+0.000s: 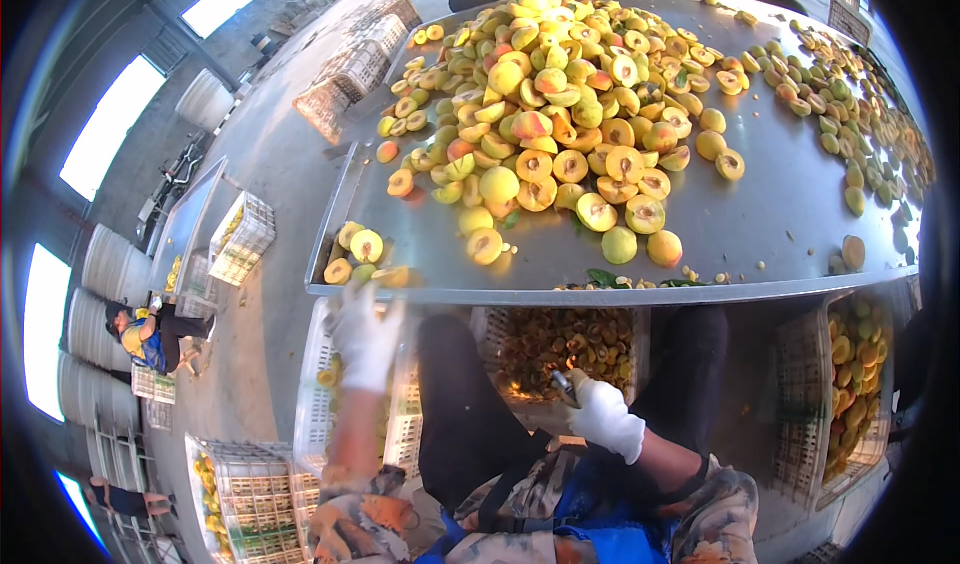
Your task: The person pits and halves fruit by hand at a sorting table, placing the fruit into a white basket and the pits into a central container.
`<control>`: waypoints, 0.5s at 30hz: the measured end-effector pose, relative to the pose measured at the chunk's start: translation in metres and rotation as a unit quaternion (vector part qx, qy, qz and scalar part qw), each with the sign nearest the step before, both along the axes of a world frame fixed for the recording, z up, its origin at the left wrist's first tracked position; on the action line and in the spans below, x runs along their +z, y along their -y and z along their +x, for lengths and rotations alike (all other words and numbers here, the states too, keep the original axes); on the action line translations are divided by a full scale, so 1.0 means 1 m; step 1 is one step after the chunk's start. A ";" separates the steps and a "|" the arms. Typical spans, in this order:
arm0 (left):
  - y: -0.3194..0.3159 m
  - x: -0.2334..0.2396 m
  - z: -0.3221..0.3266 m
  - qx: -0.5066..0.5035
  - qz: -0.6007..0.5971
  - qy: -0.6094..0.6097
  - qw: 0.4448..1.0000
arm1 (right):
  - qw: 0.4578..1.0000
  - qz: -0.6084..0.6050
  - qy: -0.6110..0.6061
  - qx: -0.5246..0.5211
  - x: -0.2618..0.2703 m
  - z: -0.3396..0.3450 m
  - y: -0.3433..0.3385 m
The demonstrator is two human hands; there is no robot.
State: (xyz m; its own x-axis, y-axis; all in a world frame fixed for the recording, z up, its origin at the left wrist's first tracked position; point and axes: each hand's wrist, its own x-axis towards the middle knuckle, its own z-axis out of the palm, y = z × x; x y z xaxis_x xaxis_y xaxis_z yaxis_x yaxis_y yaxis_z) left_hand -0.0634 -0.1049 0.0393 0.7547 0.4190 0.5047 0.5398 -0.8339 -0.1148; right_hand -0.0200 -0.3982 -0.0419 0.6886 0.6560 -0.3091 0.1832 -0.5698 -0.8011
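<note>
My left hand (pixel 365 335), in a white glove and blurred, is at the near left corner of the metal table (pixel 750 226), beside some halved yellow fruits (pixel 366 246). Whether it touches or holds one cannot be told. My right hand (pixel 606 417), also gloved, is closed around a small metal-tipped hand tool (pixel 564 386) above my lap. A big heap of halved stone fruits (pixel 551 80), apricot- or plum-like, covers the middle of the table. Below the table edge, between my knees, stands a crate of fruit pieces (pixel 577 346).
A white plastic crate (pixel 311 384) stands under my left arm, and a crate of fruit (pixel 855 384) stands at the right. More fruit halves (pixel 862 113) lie at the table's right. Co-workers sit across the table; another person (pixel 146 339) sits far left.
</note>
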 end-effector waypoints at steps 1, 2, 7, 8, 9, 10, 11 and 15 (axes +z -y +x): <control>0.001 -0.009 0.028 -0.053 -0.121 0.044 0.990 | 1.000 -0.005 -0.002 -0.003 -0.004 0.000 0.004; 0.003 -0.022 0.052 -0.075 -0.201 0.065 0.975 | 0.997 0.021 -0.054 -0.045 -0.008 -0.001 0.009; 0.023 -0.047 0.125 0.010 -0.349 -0.112 0.930 | 0.897 0.152 -0.349 -0.224 -0.018 0.006 0.031; 0.025 -0.050 0.128 -0.040 -0.393 -0.061 0.917 | 0.897 0.148 -0.349 -0.228 -0.022 0.005 0.032; 0.028 -0.053 0.130 -0.092 -0.433 -0.013 0.896 | 0.897 0.203 -0.306 -0.244 -0.027 0.004 0.028; 0.031 -0.056 0.130 -0.142 -0.434 0.051 0.888 | 0.894 0.257 -0.261 -0.257 -0.028 0.003 0.024; 0.036 -0.061 0.117 -0.188 -0.515 0.100 0.831 | 0.893 0.255 -0.264 -0.260 -0.023 0.003 0.023; 0.124 -0.033 0.042 -0.242 -0.733 0.066 0.632 | 0.944 0.286 0.024 -0.161 -0.005 -0.002 0.007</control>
